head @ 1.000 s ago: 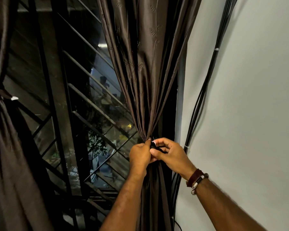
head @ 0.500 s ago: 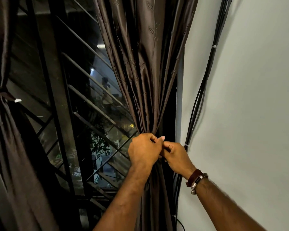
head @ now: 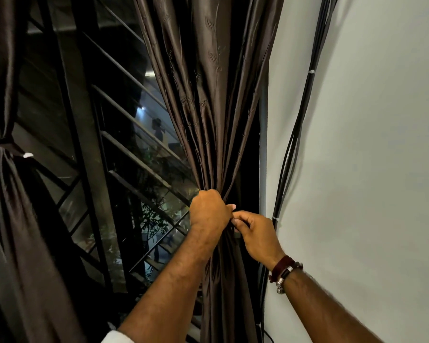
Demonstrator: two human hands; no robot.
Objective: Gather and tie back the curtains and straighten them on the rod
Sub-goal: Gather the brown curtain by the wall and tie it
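No writing or label can be read anywhere in view. The left hand [head: 209,211] reaches up from below with its back toward the camera, fingers curled tightly round the gathered waist of the right curtain [head: 208,100], so this grip is a closed fist on the bunched brown fabric. The right hand [head: 256,233] comes in from the lower right, wrist bent, with bracelets [head: 284,271] on it; its thumb and forefinger are pressed together just beside the left hand's knuckles, pinching something small and dark at the curtain's waist, though what exactly cannot be told. The two hands touch at the fingertips. The right curtain hangs from above in long folds, narrows to the point where both hands meet, and falls again below them between the forearms. At the far left the left curtain [head: 0,70] is bound at its middle by a tie-back [head: 3,141]. Between the curtains stands a window grille [head: 124,134], and black cables [head: 300,125] run down the white wall [head: 382,169] beside the right hand.
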